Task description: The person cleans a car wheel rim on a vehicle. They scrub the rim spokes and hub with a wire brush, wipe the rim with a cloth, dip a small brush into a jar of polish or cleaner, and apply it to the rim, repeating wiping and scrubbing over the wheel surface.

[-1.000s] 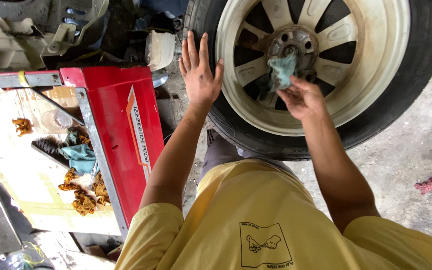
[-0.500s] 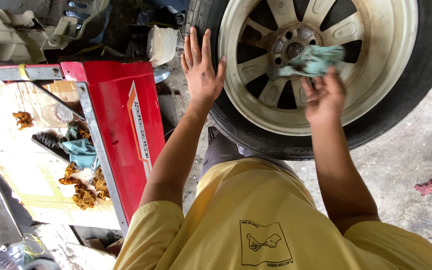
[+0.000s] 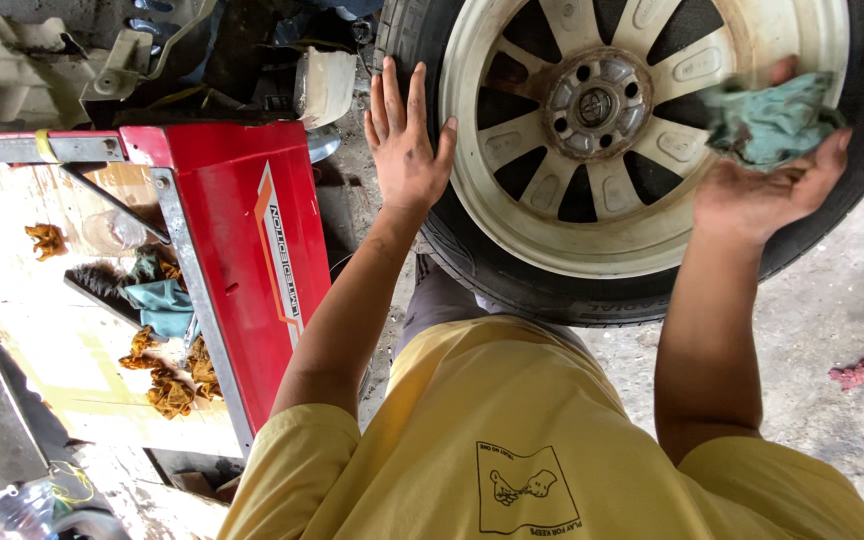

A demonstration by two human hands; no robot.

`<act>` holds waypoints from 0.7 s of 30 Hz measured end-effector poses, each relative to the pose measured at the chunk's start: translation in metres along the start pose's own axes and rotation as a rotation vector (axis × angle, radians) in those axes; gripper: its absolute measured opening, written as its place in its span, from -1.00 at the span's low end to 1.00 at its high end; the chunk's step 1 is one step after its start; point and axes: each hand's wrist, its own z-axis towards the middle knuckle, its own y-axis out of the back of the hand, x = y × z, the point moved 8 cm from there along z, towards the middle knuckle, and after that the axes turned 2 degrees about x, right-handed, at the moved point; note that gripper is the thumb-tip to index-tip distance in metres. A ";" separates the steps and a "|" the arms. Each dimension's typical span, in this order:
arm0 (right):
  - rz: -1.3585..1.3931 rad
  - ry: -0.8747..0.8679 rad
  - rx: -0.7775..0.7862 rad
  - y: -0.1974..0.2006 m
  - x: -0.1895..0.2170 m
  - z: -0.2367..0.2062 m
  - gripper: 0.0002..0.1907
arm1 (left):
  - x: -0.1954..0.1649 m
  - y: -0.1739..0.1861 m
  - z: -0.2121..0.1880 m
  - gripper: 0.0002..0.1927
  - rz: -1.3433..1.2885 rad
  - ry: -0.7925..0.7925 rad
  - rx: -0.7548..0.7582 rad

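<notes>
A car wheel with a dirty white spoked rim [image 3: 512, 190] and black tyre [image 3: 512, 285] stands upright in front of me. My left hand [image 3: 407, 140] rests flat, fingers spread, on the tyre's left edge. My right hand [image 3: 767, 185] presses a crumpled teal rag [image 3: 767, 120] against the rim's right side, near the tyre. The hub cap [image 3: 597, 105] sits between my two hands.
A red metal cart [image 3: 252, 250] stands at left, its tray holding orange-brown rags [image 3: 167, 375], a teal cloth [image 3: 157, 300] and a dark brush [image 3: 97, 285]. Car underbody parts [image 3: 72, 50] lie beyond it. A red scrap [image 3: 857, 370] lies on the concrete floor at right.
My right hand has carried the rag from the hub outward to the rim's right side. The left hand has stayed on the tyre.
</notes>
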 end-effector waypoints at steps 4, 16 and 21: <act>0.140 -0.113 0.088 -0.020 -0.012 0.006 -0.37 | 0.001 0.000 -0.001 -0.19 -0.007 -0.009 -0.014; 0.345 -0.073 0.190 -0.047 -0.022 0.017 -0.52 | 0.001 0.003 0.000 -0.19 -0.017 -0.017 -0.023; 0.424 -0.270 0.050 -0.051 -0.063 -0.009 -0.66 | -0.002 0.008 0.002 -0.21 -0.047 0.008 0.005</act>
